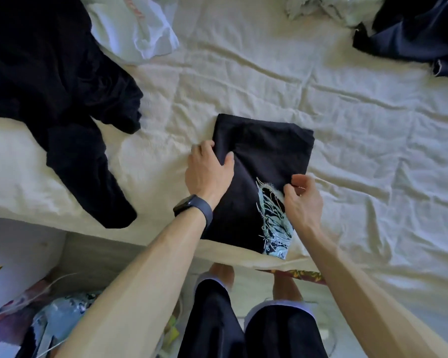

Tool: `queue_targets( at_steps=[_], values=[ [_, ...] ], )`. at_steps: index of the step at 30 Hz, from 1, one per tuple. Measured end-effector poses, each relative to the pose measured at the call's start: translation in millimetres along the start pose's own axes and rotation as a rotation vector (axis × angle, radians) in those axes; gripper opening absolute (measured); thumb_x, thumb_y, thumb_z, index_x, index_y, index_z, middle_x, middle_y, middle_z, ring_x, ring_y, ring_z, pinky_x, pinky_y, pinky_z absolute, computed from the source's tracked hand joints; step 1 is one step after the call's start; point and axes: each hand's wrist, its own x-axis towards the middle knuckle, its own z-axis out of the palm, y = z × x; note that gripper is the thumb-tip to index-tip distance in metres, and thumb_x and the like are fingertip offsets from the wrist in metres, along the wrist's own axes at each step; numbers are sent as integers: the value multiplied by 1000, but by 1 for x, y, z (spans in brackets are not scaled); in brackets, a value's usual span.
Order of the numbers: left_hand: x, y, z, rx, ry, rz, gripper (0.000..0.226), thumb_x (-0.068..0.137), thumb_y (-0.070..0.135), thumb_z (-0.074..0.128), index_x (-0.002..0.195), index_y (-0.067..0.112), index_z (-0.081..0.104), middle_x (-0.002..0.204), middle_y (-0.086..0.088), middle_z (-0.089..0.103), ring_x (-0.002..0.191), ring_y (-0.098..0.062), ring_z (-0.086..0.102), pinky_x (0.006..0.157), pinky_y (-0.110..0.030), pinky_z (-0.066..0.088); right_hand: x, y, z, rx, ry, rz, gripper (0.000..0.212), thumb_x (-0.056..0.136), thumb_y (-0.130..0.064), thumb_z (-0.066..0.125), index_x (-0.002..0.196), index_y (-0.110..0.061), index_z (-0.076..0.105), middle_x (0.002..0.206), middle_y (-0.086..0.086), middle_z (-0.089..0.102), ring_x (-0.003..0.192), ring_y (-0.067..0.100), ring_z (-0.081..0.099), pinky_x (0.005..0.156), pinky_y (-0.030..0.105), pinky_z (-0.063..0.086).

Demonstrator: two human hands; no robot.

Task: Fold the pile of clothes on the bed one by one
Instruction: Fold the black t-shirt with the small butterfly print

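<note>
A black T-shirt point(259, 161) with a light blue print lies folded into a narrow rectangle on the cream bed sheet point(321, 99), close to the bed's near edge. My left hand point(207, 169), with a dark watch on the wrist, grips the shirt's left edge, thumb on top of the cloth. My right hand point(301, 200) pinches the shirt's right edge beside the print.
A crumpled black garment point(49, 86) lies at the left, one part hanging over the bed edge. A white garment point(137, 27) lies behind it. Dark blue clothes point(419, 34) and pale cloth point(329, 6) are heaped at the far right. Clutter covers the floor at lower left.
</note>
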Motion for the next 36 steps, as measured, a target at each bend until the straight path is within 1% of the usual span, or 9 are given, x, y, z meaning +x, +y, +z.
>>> queue_targets(
  at_steps=[5, 8, 11, 14, 19, 23, 30, 33, 36],
  values=[
    [47, 12, 8, -71, 49, -24, 32, 100, 34, 53, 125, 14, 49, 122, -6, 58, 110, -31, 58, 76, -40, 47, 12, 25, 5, -84, 89, -52, 43, 93, -31, 61, 132, -13, 54, 128, 6, 52, 121, 24, 50, 107, 38, 41],
    [30, 7, 20, 299, 231, 463, 54, 94, 33, 54, 144, 14, 44, 145, -12, 46, 132, -34, 44, 104, -47, 41, 5, 35, 12, -319, 126, -251, 58, 96, -41, 59, 148, -20, 44, 157, 10, 34, 143, 30, 30, 118, 41, 24],
    [-7, -4, 51, 505, 8, 870, 69, 95, 45, 46, 156, 16, 31, 165, -8, 22, 151, -27, 20, 120, -54, 20, 1, 47, 24, -588, 130, -580, 59, 103, -41, 49, 158, -25, 34, 168, 11, 18, 155, 29, 17, 121, 47, 21],
    [-37, -45, 75, 743, -216, 932, 75, 99, 58, 35, 161, 23, 12, 169, -1, 1, 155, -21, 2, 122, -53, 2, 17, 61, 25, -829, -21, -653, 60, 109, -45, 32, 163, -27, 16, 171, 5, 2, 158, 23, -2, 126, 54, 6],
    [-46, -96, 66, 753, -190, 800, 78, 95, 66, 33, 161, 29, 10, 169, 4, 2, 155, -19, 4, 121, -52, 1, 52, 58, 8, -800, -74, -387, 64, 106, -52, 18, 162, -32, -6, 170, 1, -13, 155, 20, -19, 124, 56, -9],
    [-73, -101, 47, 636, -73, 580, 79, 95, 63, 37, 161, 27, 14, 168, -5, 9, 154, -27, 11, 121, -51, 7, -3, 61, -6, -502, 32, -268, 75, 98, -55, 48, 158, -18, 23, 161, 12, 27, 149, 29, 21, 119, 48, 20],
    [-127, -90, 38, -405, -116, -484, 54, 81, 46, 77, 122, 23, 51, 117, 5, 61, 107, -19, 61, 79, -28, 43, -89, 115, -18, 63, -262, 410, 51, 83, -61, 72, 110, -19, 60, 104, -5, 67, 95, 17, 66, 80, 39, 51],
    [-123, -98, 32, -467, -141, -517, 26, 82, 44, 78, 94, 33, 58, 96, 17, 62, 86, -3, 60, 66, -19, 41, -91, 128, -17, 309, -393, 535, 32, 87, -48, 76, 101, -19, 71, 95, -7, 77, 90, 9, 74, 82, 39, 58],
    [-110, -110, 23, -476, -285, -481, 30, 83, 42, 80, 102, 26, 64, 102, 14, 66, 93, -4, 61, 78, -27, 48, -85, 129, -17, 418, -358, 491, 17, 93, -32, 74, 92, -16, 67, 89, -5, 77, 94, 14, 75, 76, 29, 56]
  ],
)
